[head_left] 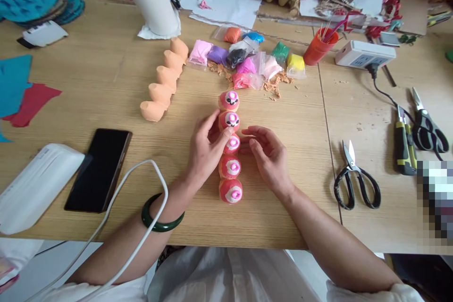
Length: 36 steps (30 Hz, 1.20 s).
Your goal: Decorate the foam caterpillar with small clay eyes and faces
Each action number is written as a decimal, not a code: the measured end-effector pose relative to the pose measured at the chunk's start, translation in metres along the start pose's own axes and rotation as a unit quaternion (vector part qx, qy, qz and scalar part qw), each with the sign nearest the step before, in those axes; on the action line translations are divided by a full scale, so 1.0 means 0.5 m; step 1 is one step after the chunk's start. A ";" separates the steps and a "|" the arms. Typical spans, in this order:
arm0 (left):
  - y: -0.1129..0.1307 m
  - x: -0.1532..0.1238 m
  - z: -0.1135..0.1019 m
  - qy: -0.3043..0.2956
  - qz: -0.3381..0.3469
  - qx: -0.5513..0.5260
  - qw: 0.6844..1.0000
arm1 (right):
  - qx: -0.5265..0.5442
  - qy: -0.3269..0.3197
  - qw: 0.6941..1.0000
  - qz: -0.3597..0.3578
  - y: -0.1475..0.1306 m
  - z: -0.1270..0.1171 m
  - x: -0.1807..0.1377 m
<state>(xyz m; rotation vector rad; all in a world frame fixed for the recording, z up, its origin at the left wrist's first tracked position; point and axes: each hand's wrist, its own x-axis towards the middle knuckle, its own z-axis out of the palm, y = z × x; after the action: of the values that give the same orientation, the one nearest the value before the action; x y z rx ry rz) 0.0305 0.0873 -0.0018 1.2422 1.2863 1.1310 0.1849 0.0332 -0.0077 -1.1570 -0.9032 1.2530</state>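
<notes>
A row of several egg-carton cups (230,167) covered in red clay stands upright in front of me on the table, running away from me. White patches and pink clay noses sit on each cup; the two farthest also carry small black marks like eyes and mouth. My left hand (208,148) grips the row from the left, its thumb over the cups near the middle. To the right of the row is my right hand (269,155), fingers half bent and apart, their tips close to the middle cup. Whether those tips touch it I cannot tell.
Bare orange egg-carton cups (163,80) lie at left. Behind are bags of coloured clay (244,56), orange scraps (278,84) and a red cup (318,49). Scissors (354,174) lie right, near a power strip (364,54). A phone (99,170) and white cable (138,165) are left.
</notes>
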 end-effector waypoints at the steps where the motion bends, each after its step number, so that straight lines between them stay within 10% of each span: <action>1: -0.002 0.005 -0.007 0.010 0.035 0.061 0.997 | 0.001 -0.001 1.000 -0.001 0.001 -0.001 0.001; 15: -0.022 0.022 -0.025 -0.025 0.091 0.135 0.986 | -0.063 0.004 0.998 -0.002 0.015 -0.010 0.009; 27: -0.048 0.056 -0.022 0.116 0.139 0.008 0.983 | -0.056 0.109 0.992 -0.019 -0.015 -0.023 0.041; 36: -0.074 0.072 -0.019 0.147 0.190 0.038 0.970 | -0.357 0.129 0.924 -0.051 -0.127 -0.010 0.252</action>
<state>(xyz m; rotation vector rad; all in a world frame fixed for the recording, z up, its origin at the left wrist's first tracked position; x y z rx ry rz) 0.0181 0.1218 -0.0395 1.4589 1.3507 1.5995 0.2210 0.1605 0.0417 -1.7693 -1.2436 0.6577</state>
